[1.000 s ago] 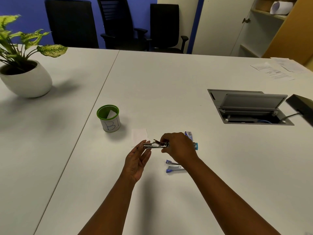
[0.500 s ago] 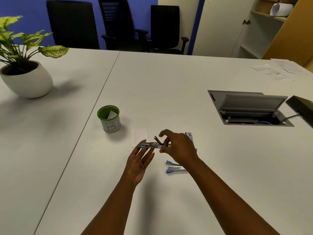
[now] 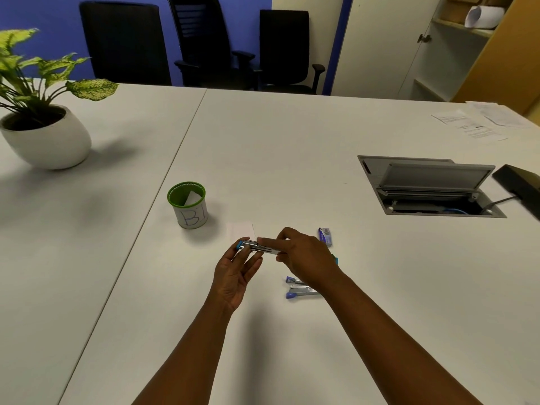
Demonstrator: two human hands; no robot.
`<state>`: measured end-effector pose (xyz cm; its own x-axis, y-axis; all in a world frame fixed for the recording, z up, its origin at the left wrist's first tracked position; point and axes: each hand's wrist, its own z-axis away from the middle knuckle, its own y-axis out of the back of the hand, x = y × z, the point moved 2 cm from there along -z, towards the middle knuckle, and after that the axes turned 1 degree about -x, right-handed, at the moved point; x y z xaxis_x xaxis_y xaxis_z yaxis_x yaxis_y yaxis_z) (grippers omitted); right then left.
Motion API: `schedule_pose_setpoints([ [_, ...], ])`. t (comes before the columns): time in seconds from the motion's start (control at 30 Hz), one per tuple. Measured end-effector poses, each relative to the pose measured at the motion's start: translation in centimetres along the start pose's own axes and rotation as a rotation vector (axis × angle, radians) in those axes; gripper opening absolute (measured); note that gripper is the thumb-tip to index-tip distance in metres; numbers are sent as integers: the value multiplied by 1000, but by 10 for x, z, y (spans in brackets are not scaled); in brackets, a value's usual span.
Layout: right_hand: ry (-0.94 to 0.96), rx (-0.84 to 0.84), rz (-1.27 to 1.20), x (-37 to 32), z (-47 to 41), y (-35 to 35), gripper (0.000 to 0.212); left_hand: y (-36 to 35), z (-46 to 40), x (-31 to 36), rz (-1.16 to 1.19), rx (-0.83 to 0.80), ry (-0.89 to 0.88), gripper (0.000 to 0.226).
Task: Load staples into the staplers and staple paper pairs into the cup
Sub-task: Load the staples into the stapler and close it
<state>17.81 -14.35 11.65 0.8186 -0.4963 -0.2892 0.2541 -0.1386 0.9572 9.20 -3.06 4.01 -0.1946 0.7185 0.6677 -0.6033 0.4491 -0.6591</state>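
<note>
- Since a second ago: right hand (image 3: 306, 255) has slid its fingers forward along the top of the stapler (image 3: 257, 247); the dark raised bit seen by the fingertips earlier no longer shows. Left hand (image 3: 233, 273) has shifted a little, its fingers now reaching further under the front end.
- Head view, hands: left hand palm-up, fingers nearly straight, cradling the stapler's blue-tipped front from below. Right hand lies over the rear half, fingers extended along the metal top, thumb below; it reads as a light pinch, though the exact contact is hidden.
- Head view, task things: stapler held just above the table (image 3: 292, 141), roughly level, in front of the paper (image 3: 240, 230). Second stapler (image 3: 301, 290) lies on the table near the right wrist. Staple box (image 3: 325, 236) just beyond the right hand. Cup (image 3: 188, 204) to the left, one white slip already inside.
- Step in hand, my reading: seating staples or closing the magazine of this stapler. Cannot tell whether the strip is in.
- To do it well: keep the left hand steady as a rest, press along the channel evenly, keep the body level so the strip does not skew, then close until it latches.
</note>
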Motion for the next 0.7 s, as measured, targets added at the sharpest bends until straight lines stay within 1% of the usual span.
schedule_pose_setpoints([
  [0.23, 6, 39, -54, 2, -1, 0, 38, 2, -1, 2, -19, -13, -13, 19],
  [0.33, -37, 67, -181, 2, 2, 4, 50, 1, -1, 5, -33, -42, -13, 23],
  [0.4, -50, 90, -218, 1, 4, 6, 55, 2, -1, 7, -44, -65, -14, 26],
  [0.47, -42, 102, -214, 0, 5, 6, 52, 2, -1, 9, -53, -85, -15, 29],
  [0.6, 37, 107, -167, -1, 6, 0, 39, 2, 0, 11, -66, -114, -17, 30],
  [0.7, 55, 113, -128, -1, 6, -4, 36, 2, 1, 13, -76, -118, -18, 31],
])
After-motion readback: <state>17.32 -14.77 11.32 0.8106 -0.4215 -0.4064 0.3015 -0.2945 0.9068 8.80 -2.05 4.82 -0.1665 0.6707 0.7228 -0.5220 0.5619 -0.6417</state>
